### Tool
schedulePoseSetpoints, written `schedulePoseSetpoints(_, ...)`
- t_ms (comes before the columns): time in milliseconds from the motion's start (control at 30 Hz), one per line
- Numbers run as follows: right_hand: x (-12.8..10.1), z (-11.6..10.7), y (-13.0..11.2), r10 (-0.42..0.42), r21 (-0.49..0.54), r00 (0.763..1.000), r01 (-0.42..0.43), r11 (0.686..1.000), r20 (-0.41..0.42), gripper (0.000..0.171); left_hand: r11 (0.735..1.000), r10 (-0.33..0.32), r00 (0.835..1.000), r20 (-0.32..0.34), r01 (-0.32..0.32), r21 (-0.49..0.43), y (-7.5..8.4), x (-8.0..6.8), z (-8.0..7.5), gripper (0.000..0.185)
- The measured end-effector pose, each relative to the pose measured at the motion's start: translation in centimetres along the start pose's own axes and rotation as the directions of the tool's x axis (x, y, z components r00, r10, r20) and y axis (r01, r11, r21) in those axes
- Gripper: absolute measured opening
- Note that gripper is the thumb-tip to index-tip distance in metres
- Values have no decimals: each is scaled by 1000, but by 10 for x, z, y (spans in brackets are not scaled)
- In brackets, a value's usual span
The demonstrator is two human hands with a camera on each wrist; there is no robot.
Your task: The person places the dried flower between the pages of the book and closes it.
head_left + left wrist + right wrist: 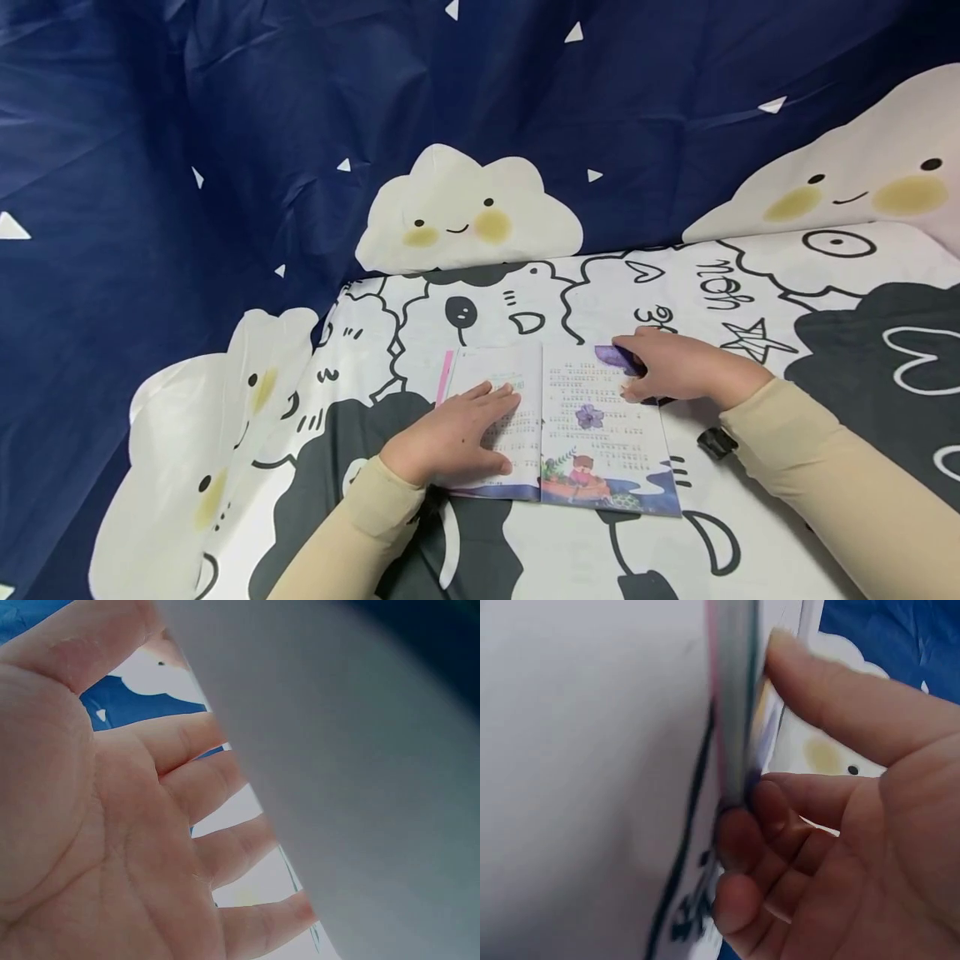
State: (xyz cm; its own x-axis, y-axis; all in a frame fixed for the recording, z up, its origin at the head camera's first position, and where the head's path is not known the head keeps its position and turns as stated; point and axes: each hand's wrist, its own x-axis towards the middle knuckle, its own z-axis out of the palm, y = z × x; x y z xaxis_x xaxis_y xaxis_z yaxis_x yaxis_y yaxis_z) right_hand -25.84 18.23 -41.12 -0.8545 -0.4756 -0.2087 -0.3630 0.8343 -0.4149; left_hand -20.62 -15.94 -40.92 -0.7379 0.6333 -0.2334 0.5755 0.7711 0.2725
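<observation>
An open picture book [562, 479] lies on a printed sheet, its right page [570, 396] carrying text, a purple flower and a boat scene. My left hand [461, 437] rests on the left page [487, 367], fingers spread; the left wrist view shows the palm [112, 825] beside a blurred pale page [337, 787]. At the right page's upper outer edge, my right hand [678, 367] pinches the page. In the right wrist view the thumb [840, 697] is on the page side, with curled fingers [739, 840] at the book's edge [735, 697].
The white sheet [570, 550] has black cartoon drawings. Cloud-shaped cushions stand behind the book [465, 187], at the left [180, 442] and at the far right [847, 150]. A dark blue curtain [300, 83] with white triangles hangs behind.
</observation>
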Motion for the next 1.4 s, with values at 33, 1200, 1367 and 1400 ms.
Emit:
schedulePoseSetpoints(33, 1, 0, 2, 6, 1, 1000, -6, 1000, 3, 87, 1000, -1, 1000, 1, 1, -1, 0, 0, 0, 90)
schedulePoseSetpoints(1200, -7, 0, 12, -34, -103, 970, 10, 995, -239, 23, 1000, 2, 1000, 9, -2, 6, -2, 1, 1, 89)
schedulePoseSetpoints(1367, -7, 0, 15, -69, -111, 969, 44, 993, -236, 32, 1000, 9, 1000, 5, -9, 4, -3, 1, 0, 89)
schedulePoseSetpoints(1400, -6, 0, 16, -72, -109, 970, 47, 993, -233, 32, 1000, 8, 1000, 5, -8, 2, -3, 1, 0, 89)
